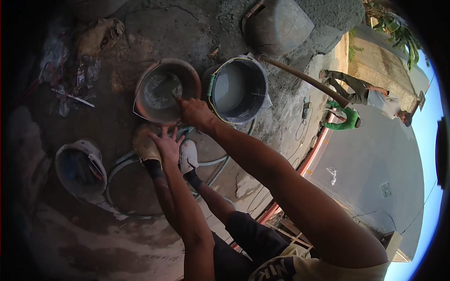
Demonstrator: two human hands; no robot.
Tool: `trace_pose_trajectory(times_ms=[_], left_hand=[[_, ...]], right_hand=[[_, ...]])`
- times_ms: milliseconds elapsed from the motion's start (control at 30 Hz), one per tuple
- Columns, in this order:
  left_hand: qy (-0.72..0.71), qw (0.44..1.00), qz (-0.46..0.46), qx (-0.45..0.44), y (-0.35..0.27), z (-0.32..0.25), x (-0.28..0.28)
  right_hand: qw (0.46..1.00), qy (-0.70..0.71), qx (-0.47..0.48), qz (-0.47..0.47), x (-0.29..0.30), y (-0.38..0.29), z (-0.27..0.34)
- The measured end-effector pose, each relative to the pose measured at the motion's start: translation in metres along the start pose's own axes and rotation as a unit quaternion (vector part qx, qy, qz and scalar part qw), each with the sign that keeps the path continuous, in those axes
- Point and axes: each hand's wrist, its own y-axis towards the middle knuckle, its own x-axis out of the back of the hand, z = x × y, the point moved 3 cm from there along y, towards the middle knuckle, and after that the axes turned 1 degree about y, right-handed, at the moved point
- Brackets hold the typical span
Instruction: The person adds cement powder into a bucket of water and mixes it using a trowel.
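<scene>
A reddish-brown bucket [197, 75] with a thin wire handle stands before me, wet grey mix [158, 95] inside. My right hand [197, 112] is at its near rim, fingers curled and reaching inward. A grey-coated tip shows just beyond the fingers; whether it is a tool or a fingertip is unclear. My left hand [167, 144] has its fingers spread beside the bucket's near side, above my shoe; touching cannot be made out. Right of this bucket stands a black bucket [258, 95] with a green handle grip, holding cloudy grey liquid.
A long wooden handle [306, 77] slants across the right, near an upturned dark container [277, 28] and grey mortar [337, 21]. A hose [214, 179] loops around my feet. A whitish bucket [81, 168] holds items at left. Two people [372, 91] are farther off, beside a power tool [307, 105].
</scene>
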Motion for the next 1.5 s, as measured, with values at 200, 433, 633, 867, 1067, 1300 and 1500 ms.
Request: trace_pose_trajectory(times_ms=[200,433,633,867,1067,1300,1500], left_hand=[[0.004,1.0,0.026,-0.007,0.004,-0.007,0.004],[0.029,0.999,0.014,-0.025,0.0,-0.006,0.004],[0.038,0.998,0.036,-0.027,0.002,0.001,-0.002],[0.048,0.998,0.03,-0.031,0.005,-0.002,0.0],[0.052,0.997,0.031,-0.041,-0.001,-0.008,0.007],[0.044,0.998,0.022,-0.046,0.003,-0.005,0.005],[0.044,0.998,0.013,-0.047,0.002,-0.004,0.005]], right_hand=[[0.999,-0.014,-0.011,0.052,-0.026,-0.012,0.004],[0.992,0.013,-0.006,0.128,-0.03,-0.028,0.017],[0.987,0.146,0.058,0.034,-0.006,-0.029,-0.009],[0.749,0.585,-0.239,0.199,0.025,-0.041,-0.04],[0.819,0.501,-0.233,0.156,0.055,-0.053,-0.006],[0.92,0.296,-0.203,0.155,0.047,-0.043,-0.004],[0.98,0.168,-0.093,-0.046,0.028,-0.003,0.005]])
